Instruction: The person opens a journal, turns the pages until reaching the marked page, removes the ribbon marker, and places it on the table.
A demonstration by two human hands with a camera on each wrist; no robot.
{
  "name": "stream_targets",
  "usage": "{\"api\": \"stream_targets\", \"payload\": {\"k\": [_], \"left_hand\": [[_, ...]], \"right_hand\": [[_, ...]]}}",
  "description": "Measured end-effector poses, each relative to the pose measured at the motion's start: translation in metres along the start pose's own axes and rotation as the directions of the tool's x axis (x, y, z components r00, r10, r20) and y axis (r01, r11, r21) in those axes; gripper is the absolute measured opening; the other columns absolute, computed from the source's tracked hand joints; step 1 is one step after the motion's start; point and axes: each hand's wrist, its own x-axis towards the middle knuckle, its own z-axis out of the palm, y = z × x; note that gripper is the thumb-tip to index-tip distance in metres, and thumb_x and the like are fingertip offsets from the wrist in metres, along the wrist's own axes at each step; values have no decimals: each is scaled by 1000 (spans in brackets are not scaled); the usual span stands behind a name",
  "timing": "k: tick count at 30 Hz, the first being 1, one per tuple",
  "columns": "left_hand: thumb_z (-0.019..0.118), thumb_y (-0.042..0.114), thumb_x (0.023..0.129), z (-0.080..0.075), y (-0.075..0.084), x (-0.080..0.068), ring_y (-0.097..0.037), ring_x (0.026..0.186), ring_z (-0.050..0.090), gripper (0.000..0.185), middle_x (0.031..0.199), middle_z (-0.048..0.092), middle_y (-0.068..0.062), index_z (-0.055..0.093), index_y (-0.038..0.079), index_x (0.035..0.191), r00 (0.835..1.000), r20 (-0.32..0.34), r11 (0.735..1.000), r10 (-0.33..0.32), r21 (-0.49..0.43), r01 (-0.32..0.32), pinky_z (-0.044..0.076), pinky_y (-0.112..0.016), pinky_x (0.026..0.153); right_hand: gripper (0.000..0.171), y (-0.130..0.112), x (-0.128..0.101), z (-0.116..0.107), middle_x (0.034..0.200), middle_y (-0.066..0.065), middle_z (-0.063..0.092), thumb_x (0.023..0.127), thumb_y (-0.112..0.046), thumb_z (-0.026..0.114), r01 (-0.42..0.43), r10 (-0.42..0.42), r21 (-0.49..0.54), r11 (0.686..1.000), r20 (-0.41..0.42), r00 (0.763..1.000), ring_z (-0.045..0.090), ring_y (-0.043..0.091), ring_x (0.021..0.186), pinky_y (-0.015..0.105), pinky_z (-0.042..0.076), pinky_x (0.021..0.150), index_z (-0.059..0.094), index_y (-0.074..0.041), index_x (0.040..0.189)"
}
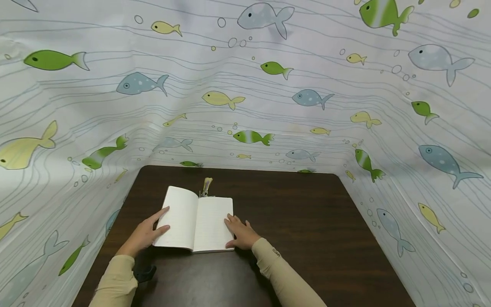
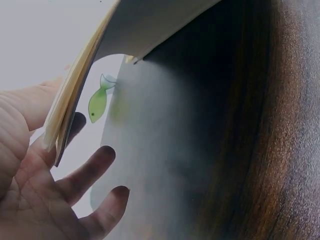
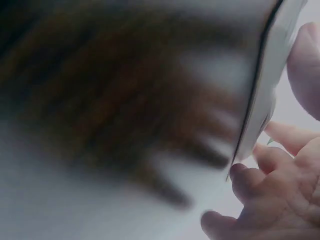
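Observation:
An open notebook point(image 1: 214, 226) with blank-looking left page and faintly lined right page lies on the dark table. My left hand point(image 1: 145, 233) holds its left edge. Seen from the left wrist, the thumb side passes behind the page edges point(image 2: 75, 85) while other fingers point(image 2: 95, 170) spread below the cover. On the opposite side, my right hand point(image 1: 242, 233) rests at the right edge, its fingertips and thumb touching the page margin. The right wrist view shows relaxed fingers point(image 3: 272, 160) along the notebook's edge point(image 3: 262, 85), with the thumb point(image 3: 305, 75) on the page side.
A small yellowish tassel-like item with metallic parts point(image 1: 206, 186) lies just behind the notebook's top edge. The dark wooden table point(image 1: 299, 226) extends to the right. White fish-patterned sheeting point(image 1: 249, 106) rises around the table's back and sides.

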Motion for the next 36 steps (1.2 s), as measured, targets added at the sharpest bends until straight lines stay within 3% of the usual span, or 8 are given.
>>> {"api": "stream_targets", "payload": {"k": [9, 12, 16, 22, 28, 30, 33, 36], "left_hand": [[65, 34, 101, -1, 4, 1, -63, 134, 36, 72, 154, 30, -39, 32, 3, 157, 1000, 2, 1000, -27, 17, 26, 40, -73, 98], [65, 34, 101, -2, 4, 1, -63, 134, 36, 72, 154, 30, -39, 32, 3, 157, 1000, 3, 999, -29, 15, 29, 40, -73, 98], [66, 32, 100, -4, 6, 2, -62, 134, 36, 72, 154, 31, -39, 33, 2, 156, 1000, -8, 1000, -15, 14, 15, 39, -73, 99], [66, 33, 100, -6, 8, 2, -62, 133, 37, 71, 152, 32, -40, 34, 0, 155, 1000, -10, 1000, -11, 27, 12, 39, -73, 99], [64, 35, 101, -5, 8, 0, -62, 133, 38, 71, 152, 33, -40, 35, -1, 155, 1000, 5, 999, -29, 41, 28, 39, -72, 99], [60, 36, 104, -3, 8, 0, -61, 134, 38, 67, 152, 34, -39, 35, -1, 155, 999, 3, 999, -32, 37, 32, 38, -72, 101], [47, 36, 109, -3, 8, 1, -59, 136, 37, 59, 153, 35, -36, 35, 0, 155, 999, -4, 999, -35, -12, 35, 35, -72, 104], [28, 39, 113, -1, 10, 1, -56, 137, 38, 58, 154, 35, -35, 34, 1, 156, 998, -2, 996, -59, -70, 58, 33, -71, 107]], "right_hand": [[76, -10, 0, 2, 157, 7, 45, 82, -51, 74, 0, -57, -296, 955, -183, 981, 39, 30, 146, 69, 27, 113, 55, -17, 147], [76, -11, 1, 2, 156, 10, 45, 80, -53, 75, -13, -68, -330, 944, -233, 970, 40, 32, 145, 70, 29, 112, 58, -18, 145], [93, -11, 5, 3, 159, 15, 40, 79, -55, 79, -51, -41, -311, 949, -283, 958, 37, 35, 146, 71, 28, 111, 44, -10, 153], [112, -17, 11, 2, 162, 15, 35, 79, -53, 80, -72, -12, -233, 970, -340, 940, 33, 34, 149, 73, 24, 112, 23, 2, 158], [107, -34, 13, -1, 162, 14, 35, 82, -39, 81, 61, -68, -31, 998, -381, 922, 32, 27, 150, 74, 16, 113, 19, 2, 159], [103, -43, 14, -3, 162, 15, 35, 87, -34, 78, 146, -106, 84, 986, -362, 926, 32, 26, 150, 69, 16, 117, 14, 2, 160], [96, -57, 17, -6, 163, 16, 31, 96, -28, 71, 269, -183, 265, 926, -310, 933, 34, 27, 149, 53, 23, 121, 7, 0, 161], [94, -70, 18, -2, 165, 15, 28, 98, -29, 70, 356, -283, 309, 882, -258, 924, 35, 27, 148, 38, 34, 118, 6, -4, 162]]}}
